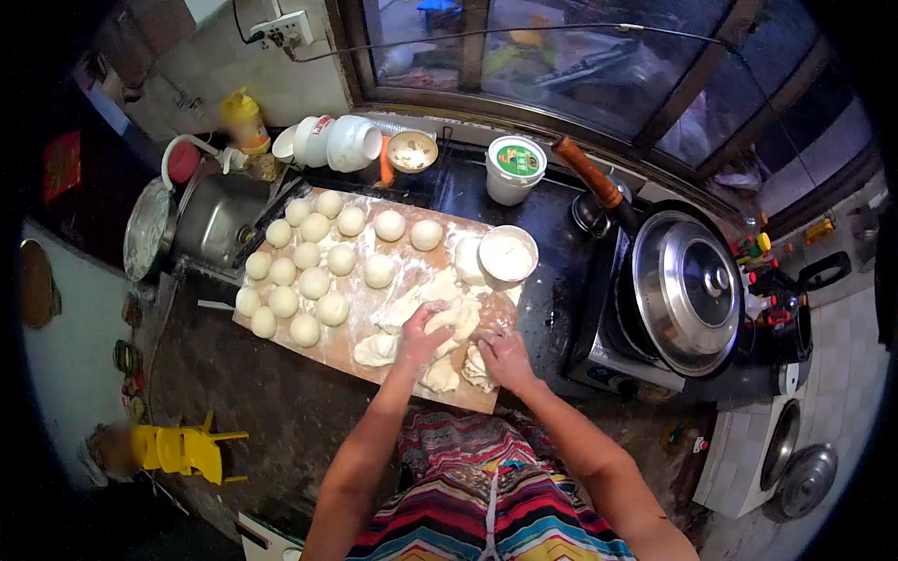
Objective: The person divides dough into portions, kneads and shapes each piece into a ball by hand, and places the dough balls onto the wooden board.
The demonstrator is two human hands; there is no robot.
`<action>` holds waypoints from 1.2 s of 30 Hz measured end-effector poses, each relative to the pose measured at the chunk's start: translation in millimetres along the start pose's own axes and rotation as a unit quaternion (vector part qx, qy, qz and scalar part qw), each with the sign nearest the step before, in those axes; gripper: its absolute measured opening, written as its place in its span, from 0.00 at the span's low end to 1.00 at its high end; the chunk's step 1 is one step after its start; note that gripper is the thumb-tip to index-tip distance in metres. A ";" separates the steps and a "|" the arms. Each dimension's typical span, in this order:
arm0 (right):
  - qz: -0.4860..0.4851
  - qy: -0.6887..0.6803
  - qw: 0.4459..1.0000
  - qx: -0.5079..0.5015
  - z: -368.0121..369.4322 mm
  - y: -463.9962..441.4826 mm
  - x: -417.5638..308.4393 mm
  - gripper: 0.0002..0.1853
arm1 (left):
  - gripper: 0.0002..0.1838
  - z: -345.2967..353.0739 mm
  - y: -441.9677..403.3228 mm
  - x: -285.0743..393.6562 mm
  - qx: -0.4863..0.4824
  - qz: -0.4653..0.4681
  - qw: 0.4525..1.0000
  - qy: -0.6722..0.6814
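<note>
On the floured wooden board (pixel 363 366), my left hand (pixel 423 338) has its fingers curled round a soft, pale piece of dough (pixel 458 316). My right hand (pixel 506 359) grips a rougher, crumpled lump of dough (pixel 476 370) at the board's near right side; some of its fingertips are hidden. Another lump of dough (pixel 376 350) lies just left of my left hand, and a smaller piece (pixel 440 377) sits between my wrists. Several round dough balls (pixel 314 282) stand in loose rows over the left and far parts of the board.
A bowl of flour (pixel 508 253) stands at the board's right corner. Behind are a lidded white tub (pixel 516 170) and a small bowl (pixel 412 151). A lidded wok (pixel 686 293) rests on the stove at right. The sink (pixel 208 220) is at left; a yellow chair (pixel 192 450) stands below.
</note>
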State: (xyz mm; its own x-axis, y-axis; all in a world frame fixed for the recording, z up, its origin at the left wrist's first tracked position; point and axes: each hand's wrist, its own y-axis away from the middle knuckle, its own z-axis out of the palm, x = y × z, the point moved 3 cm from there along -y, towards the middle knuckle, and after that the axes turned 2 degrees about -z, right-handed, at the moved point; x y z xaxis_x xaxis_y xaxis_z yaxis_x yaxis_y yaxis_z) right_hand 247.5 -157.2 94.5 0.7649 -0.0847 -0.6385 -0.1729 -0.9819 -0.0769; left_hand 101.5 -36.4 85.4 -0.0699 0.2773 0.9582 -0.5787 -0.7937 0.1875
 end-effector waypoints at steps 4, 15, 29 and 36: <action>0.071 -0.221 0.971 0.054 1.1 -3.7 17.2 0.17 | 0.21 -1.0 5.4 -14.1 0.018 -0.122 0.985 0.124; 0.068 -0.276 0.950 0.126 -47.3 -7.5 -40.1 0.10 | 0.22 22.1 31.3 13.5 -0.124 -0.248 0.826 0.491; -0.060 -0.137 0.979 0.141 -79.5 -15.9 -80.2 0.11 | 0.24 39.4 32.5 34.4 -0.027 -0.149 0.955 0.254; 0.158 -0.625 0.764 0.010 -100.6 18.1 -59.0 0.11 | 0.24 62.4 37.0 31.8 -0.048 -0.196 0.930 0.307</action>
State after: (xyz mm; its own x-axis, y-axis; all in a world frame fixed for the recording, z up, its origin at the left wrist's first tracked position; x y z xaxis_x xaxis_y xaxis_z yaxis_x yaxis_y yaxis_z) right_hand 261.6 -186.9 207.8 -0.5059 -0.0769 -0.8592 -0.2454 -0.9420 0.2288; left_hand 128.5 -90.7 136.3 -0.2725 0.8158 0.5101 -0.7258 -0.5223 0.4477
